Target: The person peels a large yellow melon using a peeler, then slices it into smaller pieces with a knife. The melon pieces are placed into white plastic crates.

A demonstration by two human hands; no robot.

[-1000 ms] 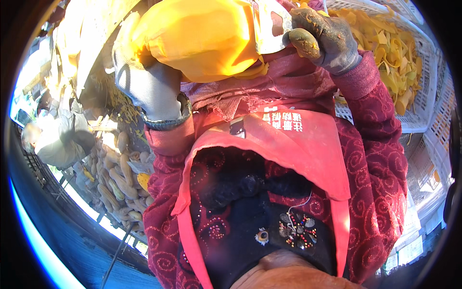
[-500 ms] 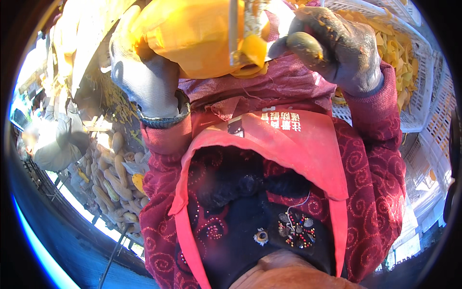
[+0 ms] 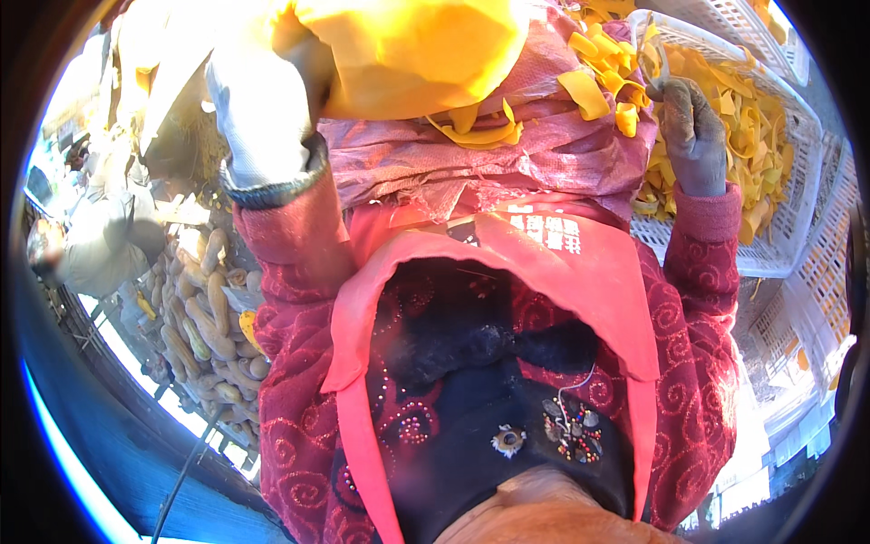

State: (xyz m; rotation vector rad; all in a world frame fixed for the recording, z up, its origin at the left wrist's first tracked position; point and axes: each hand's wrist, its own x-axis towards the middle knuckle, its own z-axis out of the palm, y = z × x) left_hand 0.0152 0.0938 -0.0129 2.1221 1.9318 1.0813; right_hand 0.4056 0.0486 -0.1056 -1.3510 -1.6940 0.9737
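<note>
My left hand, in a light grey glove, grips the left end of a large peeled orange pumpkin at the top of the view, over my lap covered with pink sacking. Its fingers are partly hidden and washed out by sun. My right hand, in a dirty dark grey glove, is closed on a metal peeler at the right, apart from the pumpkin. Beside it, orange peel strips lie on the sacking and curl below the pumpkin.
A white plastic crate heaped with peels is at the right, with more crates beyond. At the left, long tan squashes lie piled on the ground, and another person in pale clothing is bent nearby.
My right hand and the peeler have moved right, off the pumpkin toward the crate, baring loose peel strips. My left hand and the pumpkin have shifted slightly upward.
</note>
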